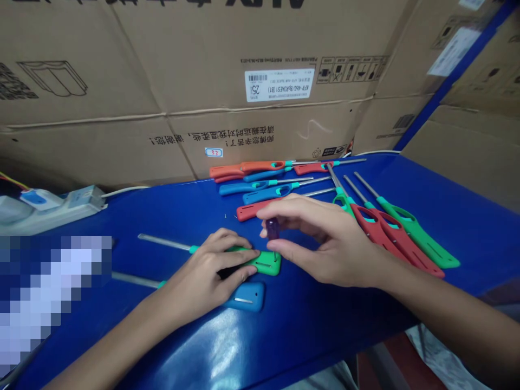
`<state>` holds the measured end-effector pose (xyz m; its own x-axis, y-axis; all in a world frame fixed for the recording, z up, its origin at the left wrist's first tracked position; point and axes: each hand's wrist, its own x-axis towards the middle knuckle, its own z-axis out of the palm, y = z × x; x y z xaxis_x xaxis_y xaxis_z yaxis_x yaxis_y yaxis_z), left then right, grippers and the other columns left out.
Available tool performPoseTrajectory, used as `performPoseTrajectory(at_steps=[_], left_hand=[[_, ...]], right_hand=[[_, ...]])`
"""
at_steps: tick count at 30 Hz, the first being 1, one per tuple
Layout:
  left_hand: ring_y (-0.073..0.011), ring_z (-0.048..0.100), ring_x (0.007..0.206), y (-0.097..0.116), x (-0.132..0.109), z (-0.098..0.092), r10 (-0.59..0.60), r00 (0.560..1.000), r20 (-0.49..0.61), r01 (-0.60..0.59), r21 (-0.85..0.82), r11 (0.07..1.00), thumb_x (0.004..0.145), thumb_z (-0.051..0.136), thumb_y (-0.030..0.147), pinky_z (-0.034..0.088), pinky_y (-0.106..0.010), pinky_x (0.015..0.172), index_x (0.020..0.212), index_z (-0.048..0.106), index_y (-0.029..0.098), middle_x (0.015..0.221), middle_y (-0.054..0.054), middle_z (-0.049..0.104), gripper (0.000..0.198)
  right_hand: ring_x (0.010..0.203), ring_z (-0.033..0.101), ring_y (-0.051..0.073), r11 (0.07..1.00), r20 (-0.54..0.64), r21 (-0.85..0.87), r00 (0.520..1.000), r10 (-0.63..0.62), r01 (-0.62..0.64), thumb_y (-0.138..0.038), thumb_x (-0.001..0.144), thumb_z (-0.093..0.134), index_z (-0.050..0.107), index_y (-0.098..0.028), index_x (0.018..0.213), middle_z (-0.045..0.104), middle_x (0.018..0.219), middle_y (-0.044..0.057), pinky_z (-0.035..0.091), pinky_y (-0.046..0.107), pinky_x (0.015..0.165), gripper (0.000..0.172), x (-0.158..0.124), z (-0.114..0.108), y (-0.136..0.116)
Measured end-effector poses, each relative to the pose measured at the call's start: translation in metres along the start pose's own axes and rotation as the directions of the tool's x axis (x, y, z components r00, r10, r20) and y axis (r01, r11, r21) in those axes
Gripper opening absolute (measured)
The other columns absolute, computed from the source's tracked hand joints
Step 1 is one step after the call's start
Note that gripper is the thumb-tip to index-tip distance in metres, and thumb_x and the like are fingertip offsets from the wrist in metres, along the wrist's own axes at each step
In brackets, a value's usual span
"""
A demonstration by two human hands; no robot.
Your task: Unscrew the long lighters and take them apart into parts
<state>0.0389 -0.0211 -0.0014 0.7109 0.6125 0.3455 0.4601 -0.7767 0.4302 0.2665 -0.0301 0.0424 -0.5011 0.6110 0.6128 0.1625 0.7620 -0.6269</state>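
My left hand (219,260) presses a green gas lighter (268,263) flat against the table, its fingers curled over the body. The lighter's metal tube points left. Between the thumb and fingers of my right hand (320,233) is a small screwdriver (273,228) with a dark purple handle. It stands nearly upright, its thin tip at the hole near the end of the green lighter. A blue gas lighter (247,297) lies just in front, partly under my left hand and forearm.
Several orange, red and blue lighters (268,193) lie behind my hands on the blue table (195,346). More red and green lighters (414,230) are at the right. Cardboard (195,65) walls the back; a power strip (81,206) sits at the left.
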Motion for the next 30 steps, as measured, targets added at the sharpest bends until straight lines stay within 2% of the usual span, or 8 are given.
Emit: performPoseTrajectory(at_steps=[4,9,11,15,17,20,25,30], left_hand=[[-0.0227,0.055,0.103,0.000,-0.001,0.000,0.007,1.000,-0.012,-0.007,0.000,1.000,0.093,0.059,0.024,0.052,-0.039,0.088,0.111,0.072,0.021,0.105,-0.007,0.068,0.022],[-0.0236,0.055,0.106,0.000,-0.002,0.000,-0.010,1.000,0.021,0.009,0.023,1.000,0.094,0.058,0.024,0.050,-0.040,0.091,0.110,0.071,0.023,0.106,-0.006,0.067,0.021],[-0.0241,0.054,0.109,-0.001,-0.003,0.000,-0.005,1.000,0.019,0.004,0.042,0.999,0.093,0.059,0.025,0.050,-0.040,0.093,0.115,0.069,0.023,0.109,-0.006,0.067,0.024],[-0.0243,0.053,0.113,-0.003,-0.002,0.000,-0.007,1.000,0.028,0.006,0.043,0.999,0.093,0.059,0.023,0.049,-0.041,0.097,0.117,0.068,0.023,0.112,-0.007,0.065,0.026],[-0.0238,0.054,0.112,-0.004,-0.001,-0.001,-0.017,0.999,0.032,0.016,0.038,0.999,0.093,0.058,0.022,0.049,-0.042,0.098,0.115,0.069,0.023,0.113,-0.006,0.065,0.024],[-0.0248,0.053,0.115,-0.003,-0.001,-0.002,-0.029,0.998,0.048,0.026,0.049,0.998,0.093,0.058,0.022,0.050,-0.042,0.098,0.116,0.068,0.025,0.114,-0.006,0.065,0.026],[-0.0249,0.052,0.114,-0.004,-0.003,-0.003,-0.029,0.997,0.072,0.024,0.057,0.998,0.093,0.059,0.023,0.051,-0.042,0.096,0.123,0.064,0.026,0.116,-0.006,0.064,0.031],[-0.0238,0.050,0.114,-0.005,-0.004,-0.003,-0.037,0.995,0.091,0.035,0.024,0.999,0.092,0.060,0.021,0.053,-0.036,0.090,0.124,0.063,0.026,0.117,-0.007,0.061,0.032]], right_hand=[[0.090,0.060,0.013,0.998,0.016,-0.061,1.000,0.018,-0.017,0.003,0.077,0.056,0.060,-0.006,0.111,0.064,0.099,0.008,0.053,0.027,0.083,0.035,0.000,-0.001,-0.003],[0.096,0.056,0.011,0.991,0.090,-0.128,0.996,-0.026,0.037,-0.012,0.088,0.063,0.061,-0.013,0.121,0.060,0.105,0.005,0.050,0.021,0.086,0.033,0.000,-0.008,0.000],[0.098,0.058,0.009,0.993,0.117,-0.112,0.993,-0.023,0.036,-0.009,0.090,0.059,0.061,-0.014,0.123,0.063,0.109,0.004,0.049,0.020,0.090,0.033,-0.001,-0.011,0.002],[0.104,0.060,0.009,0.990,0.125,-0.138,0.991,0.051,-0.034,-0.001,0.083,0.057,0.056,-0.013,0.127,0.067,0.114,0.003,0.048,0.017,0.093,0.045,-0.004,-0.013,0.002],[0.108,0.060,0.010,0.984,0.137,-0.175,0.989,0.062,-0.038,-0.002,0.083,0.055,0.052,-0.014,0.130,0.066,0.118,0.004,0.048,0.017,0.096,0.048,-0.005,-0.013,0.002],[0.109,0.058,0.011,0.976,0.142,-0.217,0.988,0.067,-0.035,-0.008,0.089,0.055,0.050,-0.013,0.131,0.063,0.119,0.007,0.049,0.019,0.097,0.043,-0.004,-0.013,0.005],[0.110,0.055,0.013,0.980,0.071,-0.192,0.995,0.074,-0.059,-0.010,0.091,0.057,0.057,-0.019,0.123,0.058,0.110,0.006,0.051,0.020,0.093,0.033,-0.002,-0.012,0.016],[0.103,0.061,0.013,0.990,-0.042,0.035,0.989,0.140,-0.139,-0.003,0.086,0.058,0.043,-0.020,0.132,0.060,0.117,0.005,0.054,0.024,0.091,0.051,-0.004,-0.011,0.017]])
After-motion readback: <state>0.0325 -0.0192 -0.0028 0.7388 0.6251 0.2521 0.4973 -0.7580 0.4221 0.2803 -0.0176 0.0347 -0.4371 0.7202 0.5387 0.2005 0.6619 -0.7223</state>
